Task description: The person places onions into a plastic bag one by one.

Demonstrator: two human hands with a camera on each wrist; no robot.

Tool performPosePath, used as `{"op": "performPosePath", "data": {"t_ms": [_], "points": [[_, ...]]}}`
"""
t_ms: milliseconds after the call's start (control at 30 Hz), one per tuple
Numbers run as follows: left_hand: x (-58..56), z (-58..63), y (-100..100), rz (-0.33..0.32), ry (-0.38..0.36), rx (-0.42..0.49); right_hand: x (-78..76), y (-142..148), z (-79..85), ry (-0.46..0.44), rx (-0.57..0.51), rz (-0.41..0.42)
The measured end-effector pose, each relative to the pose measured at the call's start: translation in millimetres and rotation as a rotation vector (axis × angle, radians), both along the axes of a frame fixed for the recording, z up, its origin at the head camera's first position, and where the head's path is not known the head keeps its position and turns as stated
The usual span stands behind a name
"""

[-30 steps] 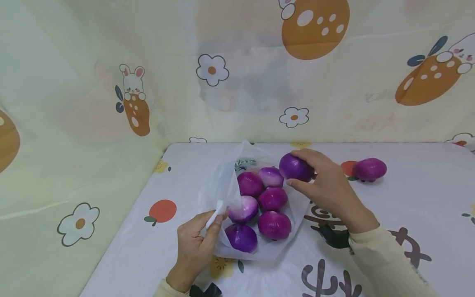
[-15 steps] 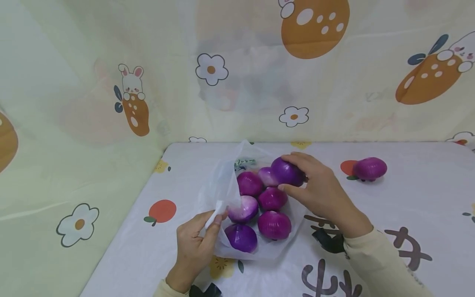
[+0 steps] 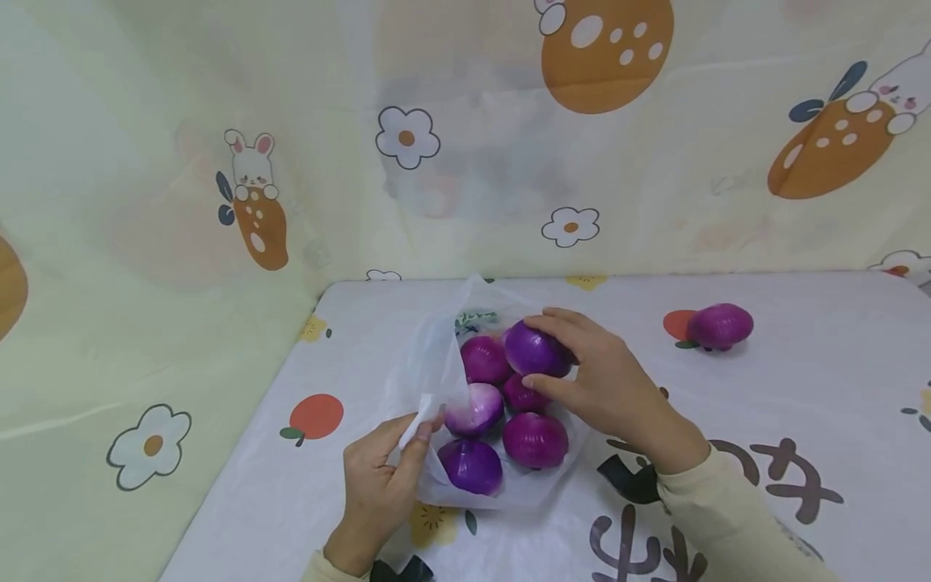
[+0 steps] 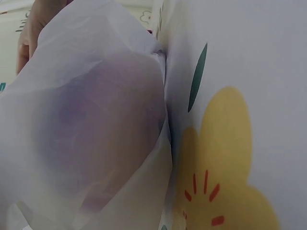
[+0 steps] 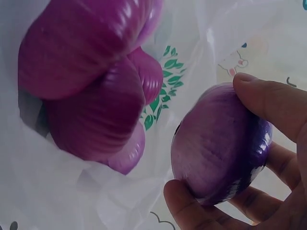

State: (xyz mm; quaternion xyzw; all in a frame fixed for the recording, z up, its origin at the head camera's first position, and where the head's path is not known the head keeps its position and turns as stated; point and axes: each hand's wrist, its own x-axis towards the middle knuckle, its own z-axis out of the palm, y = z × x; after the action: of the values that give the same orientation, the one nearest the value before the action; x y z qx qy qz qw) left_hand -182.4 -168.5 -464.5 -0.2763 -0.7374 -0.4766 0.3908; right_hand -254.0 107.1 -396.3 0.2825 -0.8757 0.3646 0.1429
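A white, translucent plastic bag (image 3: 429, 356) with green print lies open on the table, with several purple onions (image 3: 536, 440) inside. At its near left, my left hand (image 3: 374, 477) pinches the bag's edge between thumb and fingers. My right hand (image 3: 618, 392) grips a shiny dark-purple onion (image 3: 534, 349) over the far part of the opening, overlapping the onions below it. Up close in the right wrist view, thumb and fingers curl round that onion (image 5: 211, 143), apart from the others. In the left wrist view the bag wall (image 4: 96, 124) hides most of what lies behind it.
One more purple onion (image 3: 720, 326) lies on the table at the right, beside a printed red fruit. The tablecloth (image 3: 822, 388) carries fruit, flower and lettering prints. A printed cloth wall (image 3: 480, 186) rises behind and to the left.
My right hand has carried its onion leftward and slightly nearer, from the bag's right rim to over the onions inside. My left hand keeps its hold on the bag edge.
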Motion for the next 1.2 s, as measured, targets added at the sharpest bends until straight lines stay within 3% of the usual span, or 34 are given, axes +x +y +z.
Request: {"op": "performPosePath", "data": {"t_ms": [733, 1200], "points": [[1.4, -1.2, 0.6, -0.004, -0.011, 0.013, 4.3, -13.3, -6.6, 0.014, 0.047, 0.069], [1.5, -1.0, 2.1, -0.02, -0.023, 0.012, 8.2, -15.0, -7.8, -0.021, 0.068, 0.064]]}}
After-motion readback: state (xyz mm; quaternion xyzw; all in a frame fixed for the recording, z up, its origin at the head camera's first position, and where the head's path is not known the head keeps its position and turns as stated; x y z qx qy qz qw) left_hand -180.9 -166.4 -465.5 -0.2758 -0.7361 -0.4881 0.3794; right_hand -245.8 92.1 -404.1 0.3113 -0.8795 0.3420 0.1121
